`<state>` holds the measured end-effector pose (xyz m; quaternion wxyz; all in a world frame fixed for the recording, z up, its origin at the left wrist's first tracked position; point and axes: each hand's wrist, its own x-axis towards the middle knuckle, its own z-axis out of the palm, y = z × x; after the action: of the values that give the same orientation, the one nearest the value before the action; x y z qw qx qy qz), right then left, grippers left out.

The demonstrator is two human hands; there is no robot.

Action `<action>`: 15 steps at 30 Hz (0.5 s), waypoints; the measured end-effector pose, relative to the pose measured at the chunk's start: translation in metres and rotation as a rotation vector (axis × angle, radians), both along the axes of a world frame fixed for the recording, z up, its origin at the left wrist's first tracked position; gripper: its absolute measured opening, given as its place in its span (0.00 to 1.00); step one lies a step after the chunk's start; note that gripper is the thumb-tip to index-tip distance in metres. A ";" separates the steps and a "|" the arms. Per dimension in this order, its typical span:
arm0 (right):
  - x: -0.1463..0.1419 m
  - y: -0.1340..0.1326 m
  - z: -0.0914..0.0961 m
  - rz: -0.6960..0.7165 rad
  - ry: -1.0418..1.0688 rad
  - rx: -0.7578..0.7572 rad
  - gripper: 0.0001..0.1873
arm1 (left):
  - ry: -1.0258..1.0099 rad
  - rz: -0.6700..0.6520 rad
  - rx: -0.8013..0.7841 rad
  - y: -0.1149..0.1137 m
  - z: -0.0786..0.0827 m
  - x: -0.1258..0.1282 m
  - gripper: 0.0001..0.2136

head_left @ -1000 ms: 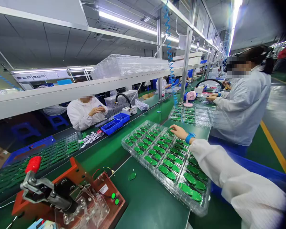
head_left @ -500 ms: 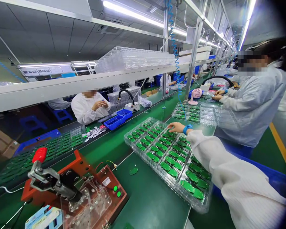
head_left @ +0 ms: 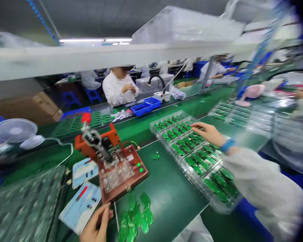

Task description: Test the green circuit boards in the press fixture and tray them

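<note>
My right hand (head_left: 209,133), with a blue band at the wrist, reaches over a clear plastic tray (head_left: 178,159) holding rows of green circuit boards (head_left: 189,145). Its fingertips are pressed together at boards in the tray's far right part; what they pinch is hidden. My left hand (head_left: 97,223) is low in the view, fingers curled and tips together beside the near corner of a reddish-brown test fixture (head_left: 138,179) with a red-handled toggle clamp (head_left: 96,137). Whatever it holds cannot be made out. Right of it lies a pile of loose green boards (head_left: 136,218).
A single board (head_left: 155,156) lies between fixture and tray. Two light-blue boxes with displays (head_left: 82,205) sit left of the fixture, beside a dark-filled tray (head_left: 22,205) and a white fan (head_left: 16,130). A co-worker (head_left: 120,87) sits opposite, behind blue bins (head_left: 142,109). An overhead shelf (head_left: 91,60) crosses above.
The view has swung left and down, bringing my left hand, the loose board pile and the blue boxes into sight. My right hand remains at the tray, its fingers drawn closer together.
</note>
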<state>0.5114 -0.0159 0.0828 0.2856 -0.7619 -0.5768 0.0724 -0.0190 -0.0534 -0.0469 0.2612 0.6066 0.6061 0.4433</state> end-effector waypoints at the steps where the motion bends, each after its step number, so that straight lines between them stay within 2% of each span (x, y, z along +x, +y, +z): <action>1: -0.027 -0.012 -0.001 0.087 0.024 -0.010 0.17 | 0.001 -0.058 -0.011 0.000 0.000 -0.002 0.26; 5: -0.141 -0.068 -0.021 0.672 0.166 -0.060 0.13 | 0.086 -0.248 -0.017 -0.003 0.012 -0.007 0.19; 7: -0.184 -0.086 -0.042 0.860 0.249 -0.158 0.12 | 0.188 -0.413 0.010 -0.008 0.022 -0.009 0.12; 10: -0.219 -0.084 -0.081 0.901 0.321 -0.192 0.13 | 0.329 -0.632 0.015 -0.019 0.032 -0.014 0.06; 13: -0.227 -0.063 -0.109 0.905 0.316 -0.227 0.16 | 0.448 -0.747 -0.034 -0.028 0.034 -0.020 0.16; 15: -0.227 -0.049 -0.118 0.936 0.300 -0.261 0.19 | 0.513 -0.791 -0.076 -0.030 0.034 -0.022 0.21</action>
<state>0.2843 -0.0650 -0.0352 0.2045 -0.4321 -0.7952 0.3729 -0.0410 -0.0834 -0.0133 0.2738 0.8707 0.3895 0.1231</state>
